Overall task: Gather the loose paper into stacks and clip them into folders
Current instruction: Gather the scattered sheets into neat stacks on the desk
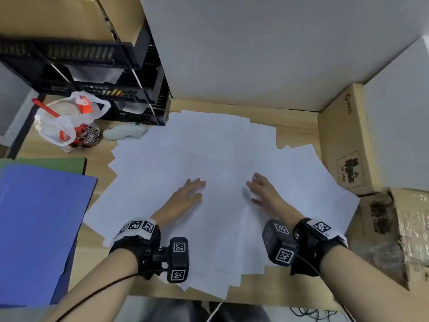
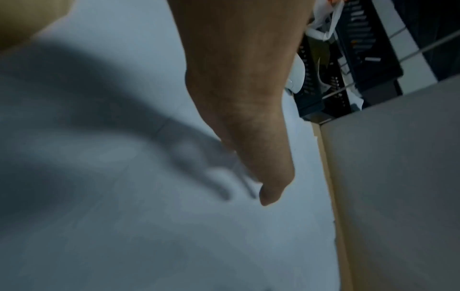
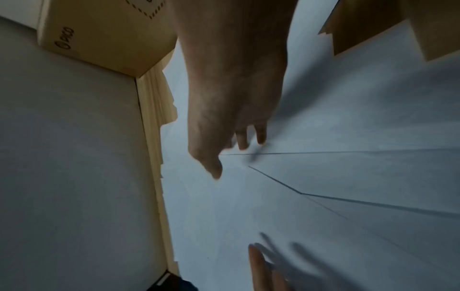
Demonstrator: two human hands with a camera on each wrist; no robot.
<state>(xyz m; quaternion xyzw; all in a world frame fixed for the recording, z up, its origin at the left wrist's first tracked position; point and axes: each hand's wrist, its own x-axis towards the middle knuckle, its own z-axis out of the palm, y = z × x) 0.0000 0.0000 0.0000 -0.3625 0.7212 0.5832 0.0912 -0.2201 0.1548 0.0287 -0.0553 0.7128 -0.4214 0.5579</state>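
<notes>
Many loose white sheets of paper [image 1: 216, 154] lie fanned out and overlapping across the middle of the wooden desk [image 1: 294, 119]. My left hand [image 1: 189, 191] lies flat on the sheets with straight fingers, palm down. My right hand [image 1: 260, 189] hovers or rests just to its right, fingers spread and relaxed over the paper. In the left wrist view the left hand [image 2: 251, 118] stretches over paper [image 2: 149, 226]. In the right wrist view the right hand [image 3: 231, 110] reaches over paper [image 3: 311, 187], and the left hand's fingertips [image 3: 259, 263] show below. A blue folder [image 1: 39, 224] lies at the left on a green folder [image 1: 58, 165].
A black tiered tray rack [image 1: 111, 73] stands at the back left. In front of it sit a drink cup in a plastic bag [image 1: 67, 122] and a white device [image 1: 123, 132]. A cardboard box [image 1: 343, 140] stands at the right. Grey partition walls [image 1: 255, 47] close the back.
</notes>
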